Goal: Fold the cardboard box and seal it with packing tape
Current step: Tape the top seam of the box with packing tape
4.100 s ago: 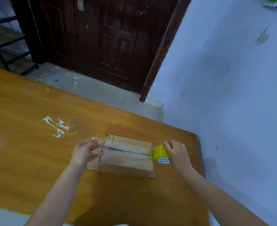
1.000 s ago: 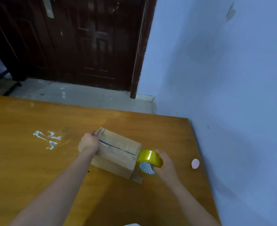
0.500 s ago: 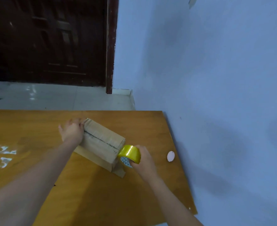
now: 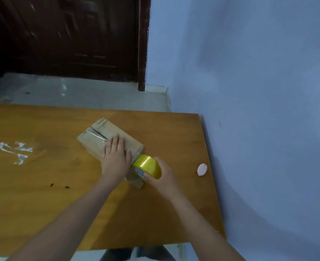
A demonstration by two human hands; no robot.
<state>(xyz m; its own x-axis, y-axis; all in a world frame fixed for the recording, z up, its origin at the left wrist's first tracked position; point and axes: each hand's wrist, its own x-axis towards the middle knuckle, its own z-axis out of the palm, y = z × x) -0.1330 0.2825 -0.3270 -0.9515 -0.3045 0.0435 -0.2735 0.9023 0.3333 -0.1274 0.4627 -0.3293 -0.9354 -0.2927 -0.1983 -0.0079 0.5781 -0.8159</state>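
The cardboard box sits on the wooden table. The left hand presses flat on its top with fingers straight. The right hand grips the yellow tape roll at the box's near end. If the box slides, the tape could go on crooked.

The box is plain brown cardboard with a dark seam line along its top. The tape is glossy yellow, its core printed in a blue-and-white pattern. The worktop is orange-brown wood with white smears at the left. A pale pink oval tag lies on it. The wall is pale blue, the door dark brown, the floor grey.
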